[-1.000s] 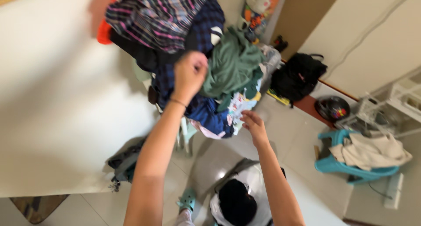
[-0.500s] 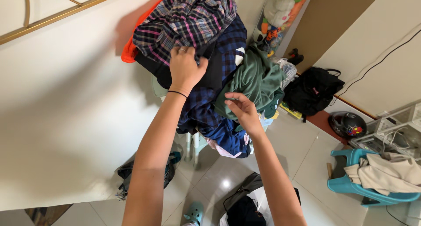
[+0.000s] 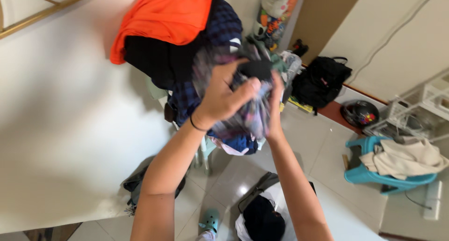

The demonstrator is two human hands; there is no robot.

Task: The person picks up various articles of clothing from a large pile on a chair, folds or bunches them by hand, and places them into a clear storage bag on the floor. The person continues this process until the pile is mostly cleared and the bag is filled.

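Plaid shirt (image 3: 248,112) had come off the pile's top, baring the orange garment (image 3: 163,16). I noted left hand (image 3: 223,97) and right hand (image 3: 275,105) both clenched on it, lifted clear.

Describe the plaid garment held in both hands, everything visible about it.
The plaid garment is a soft woven cloth, checked in grey, dark blue and pink lines, blurred by motion. It is bunched and crumpled, hanging down from the hands in front of the clothes pile. The left hand closes its grip around its upper part; the right hand presses against its right side. Collar, sleeves or buttons cannot be made out.
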